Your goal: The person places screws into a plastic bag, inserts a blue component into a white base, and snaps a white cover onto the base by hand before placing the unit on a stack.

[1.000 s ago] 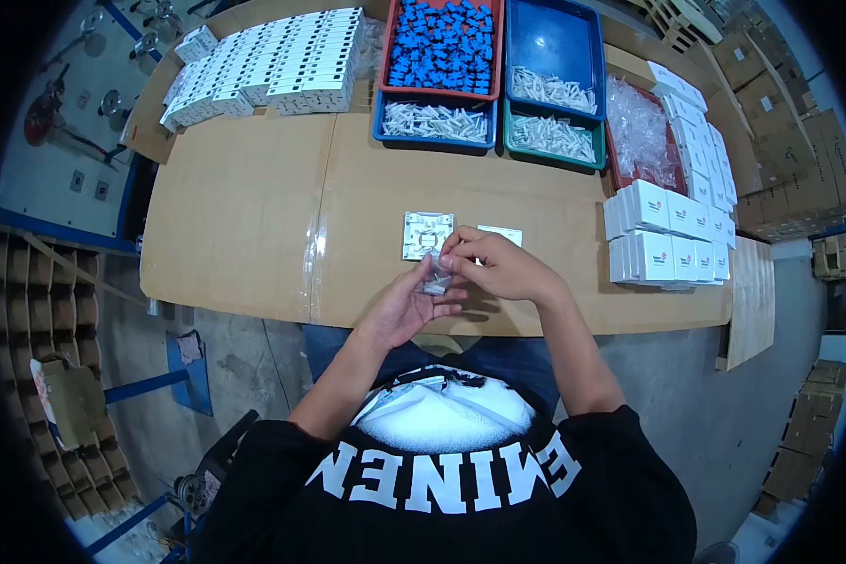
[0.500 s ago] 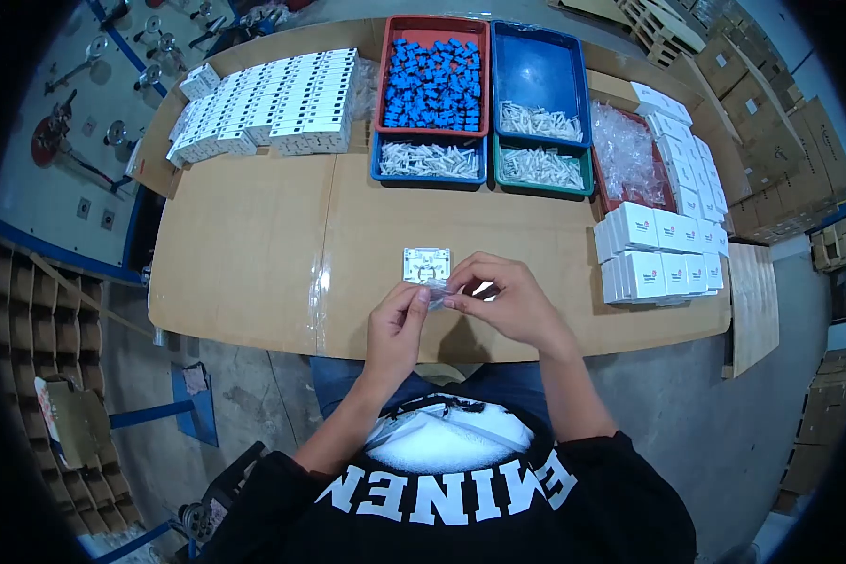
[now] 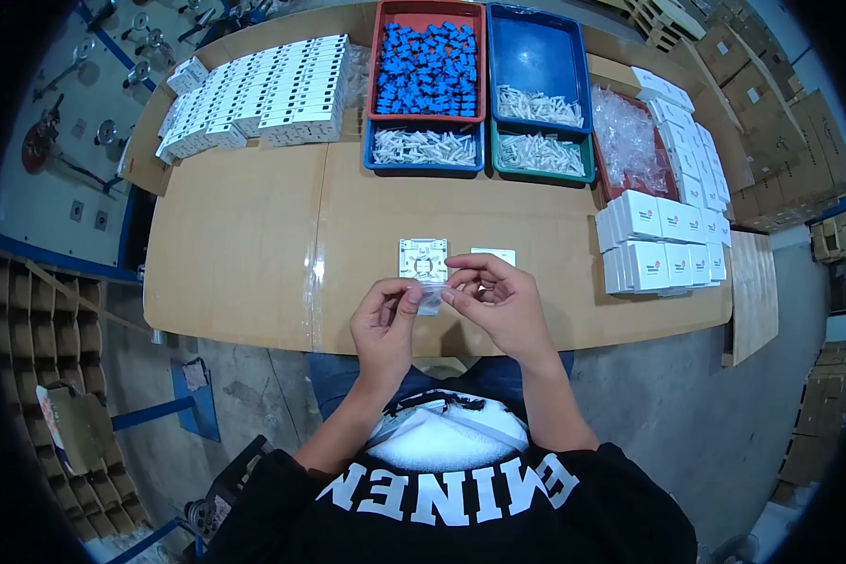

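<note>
A small clear plastic bag is stretched between my two hands, just above the cardboard surface. My left hand pinches its left edge between thumb and fingers. At the right edge, my right hand has thumb and forefinger closed on it, the other fingers curled. Whatever the bag may contain is too small to make out. Right behind the bag lies a square white plastic plate with a round middle and cutouts. A flat white piece lies beyond my right hand, partly covered by it.
Stacked white switch-like units stand at the back left. A red tray holds blue parts; blue bins and a green bin hold small pale pieces. White boxes and a heap of clear plastic bags are at right.
Both hands have drawn slightly toward my body and apart, spreading the bag. More of the plate and the flat white piece now shows; the whole view has shifted a little.
</note>
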A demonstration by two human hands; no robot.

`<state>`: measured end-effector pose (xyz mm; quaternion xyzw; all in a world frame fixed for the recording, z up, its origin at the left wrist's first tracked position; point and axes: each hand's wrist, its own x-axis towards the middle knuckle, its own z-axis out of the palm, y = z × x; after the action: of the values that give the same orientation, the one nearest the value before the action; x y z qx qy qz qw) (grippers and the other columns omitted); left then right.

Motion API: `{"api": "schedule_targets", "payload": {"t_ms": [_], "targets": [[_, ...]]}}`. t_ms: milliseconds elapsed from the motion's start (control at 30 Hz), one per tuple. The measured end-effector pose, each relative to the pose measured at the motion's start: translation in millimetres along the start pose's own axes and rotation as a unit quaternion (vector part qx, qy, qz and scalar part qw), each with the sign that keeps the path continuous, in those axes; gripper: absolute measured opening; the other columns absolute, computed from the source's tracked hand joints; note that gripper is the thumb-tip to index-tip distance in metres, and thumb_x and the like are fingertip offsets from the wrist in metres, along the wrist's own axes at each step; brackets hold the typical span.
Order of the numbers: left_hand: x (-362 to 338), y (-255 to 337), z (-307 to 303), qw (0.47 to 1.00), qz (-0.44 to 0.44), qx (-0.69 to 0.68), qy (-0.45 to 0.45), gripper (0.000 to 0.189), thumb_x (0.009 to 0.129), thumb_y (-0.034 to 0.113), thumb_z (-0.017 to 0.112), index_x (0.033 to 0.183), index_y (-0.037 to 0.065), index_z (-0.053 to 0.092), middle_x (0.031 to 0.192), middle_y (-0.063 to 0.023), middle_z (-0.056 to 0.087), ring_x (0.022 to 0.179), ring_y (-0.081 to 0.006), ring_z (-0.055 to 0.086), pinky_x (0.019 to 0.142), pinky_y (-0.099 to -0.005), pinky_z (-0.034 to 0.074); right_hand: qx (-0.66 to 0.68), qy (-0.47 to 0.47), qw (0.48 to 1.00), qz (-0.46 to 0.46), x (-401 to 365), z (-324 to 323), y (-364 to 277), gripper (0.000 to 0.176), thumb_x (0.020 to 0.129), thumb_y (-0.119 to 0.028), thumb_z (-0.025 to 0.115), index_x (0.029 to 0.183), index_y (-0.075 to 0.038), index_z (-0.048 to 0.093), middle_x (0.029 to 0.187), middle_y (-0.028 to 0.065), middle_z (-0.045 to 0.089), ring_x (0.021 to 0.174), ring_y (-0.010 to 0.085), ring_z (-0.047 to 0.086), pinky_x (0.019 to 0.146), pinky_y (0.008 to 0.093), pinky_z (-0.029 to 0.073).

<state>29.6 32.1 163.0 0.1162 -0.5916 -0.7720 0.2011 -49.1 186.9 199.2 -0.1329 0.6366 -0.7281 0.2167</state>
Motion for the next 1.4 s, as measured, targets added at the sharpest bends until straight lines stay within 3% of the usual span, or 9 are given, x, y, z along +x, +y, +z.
{"api": "schedule_targets", "payload": {"t_ms": [167, 267, 567, 900, 1067, 1267, 1400], "targets": [[-2.9, 0.9, 4.4, 0.999, 0.02, -0.001, 0.036, 0.016, 0.103, 0.01, 0.068, 0.113, -0.003, 0.066, 0.105, -0.0067, 0.072, 0.098, -0.012, 0.067, 0.09, -0.0265, 0.054, 0.078, -0.001, 0.996, 0.044, -1.6, 3.9, 16.3, 0.016, 0.095, -0.003, 0.075, 0.11, 0.002, 0.075, 0.102, 0.0066, 0.076, 0.085, 0.0081, 0.067, 0.071, 0.0232, 0.055], [-3.6, 0.2, 2.7, 0.999, 0.021, -0.002, 0.039, 0.017, 0.103, 0.01, 0.069, 0.113, -0.003, 0.066, 0.105, -0.008, 0.073, 0.098, -0.0129, 0.068, 0.09, -0.0274, 0.055, 0.069, 0.015, 0.997, 0.029, -0.1, 5.5, 19.4, 0.015, 0.095, -0.003, 0.075, 0.109, 0.002, 0.075, 0.098, 0.0064, 0.075, 0.084, 0.0086, 0.067, 0.068, 0.0246, 0.056], [-2.9, -1.0, 3.5, 0.998, 0.017, -0.011, 0.057, 0.017, 0.102, 0.009, 0.07, 0.111, -0.005, 0.067, 0.104, -0.0103, 0.074, 0.096, -0.0144, 0.07, 0.088, -0.0276, 0.056, 0.066, 0.013, 0.998, 0.017, -1.3, 5.5, 23.8, 0.014, 0.095, -0.004, 0.075, 0.108, 0.003, 0.075, 0.092, 0.0054, 0.074, 0.073, 0.0067, 0.065, 0.063, 0.0218, 0.052], [-2.8, -2.4, 3.5, 0.998, 0.025, -0.003, 0.058, 0.017, 0.102, 0.008, 0.069, 0.113, -0.005, 0.068, 0.105, -0.0091, 0.074, 0.096, -0.0129, 0.07, 0.086, -0.0267, 0.057, 0.048, 0.027, 0.998, -0.037, 0.6, 9.1, 32.3, 0.011, 0.095, -0.005, 0.075, 0.104, 0.002, 0.073, 0.09, 0.004, 0.072, 0.078, 0.0069, 0.066, 0.064, 0.0213, 0.052], [-1.0, -2.5, 3.8, 0.996, 0.014, 0.006, 0.086, 0.019, 0.102, 0.012, 0.07, 0.112, -0.004, 0.067, 0.104, -0.0095, 0.073, 0.095, -0.014, 0.07, 0.086, -0.0274, 0.056, 0.115, -0.009, 0.992, 0.042, 2.8, 11.4, 24.4, 0.014, 0.094, -0.004, 0.075, 0.107, 0.001, 0.071, 0.098, 0.0055, 0.071, 0.087, 0.0094, 0.067, 0.069, 0.0253, 0.06], [-3.5, -3.0, 3.3, 0.996, 0.018, 0.011, 0.087, 0.018, 0.103, 0.012, 0.069, 0.112, -0.004, 0.067, 0.104, -0.008, 0.072, 0.096, -0.0133, 0.069, 0.087, -0.0269, 0.055, 0.154, -0.076, 0.984, 0.05, 6.0, 5.4, 35.8, 0.014, 0.095, -0.004, 0.074, 0.108, 0.002, 0.07, 0.097, 0.0062, 0.071, 0.084, 0.0101, 0.068, 0.067, 0.0263, 0.061], [-1.3, 2.3, 0.4, 0.996, 0.033, 0.007, 0.083, 0.017, 0.104, 0.011, 0.068, 0.113, -0.004, 0.066, 0.103, -0.0074, 0.071, 0.096, -0.0129, 0.069, 0.086, -0.0268, 0.056, 0.152, -0.049, 0.985, 0.063, 4.5, 6.9, 29.8, 0.014, 0.095, -0.003, 0.074, 0.108, 0.002, 0.071, 0.096, 0.0073, 0.072, 0.08, 0.01, 0.068, 0.066, 0.0254, 0.06]]}}
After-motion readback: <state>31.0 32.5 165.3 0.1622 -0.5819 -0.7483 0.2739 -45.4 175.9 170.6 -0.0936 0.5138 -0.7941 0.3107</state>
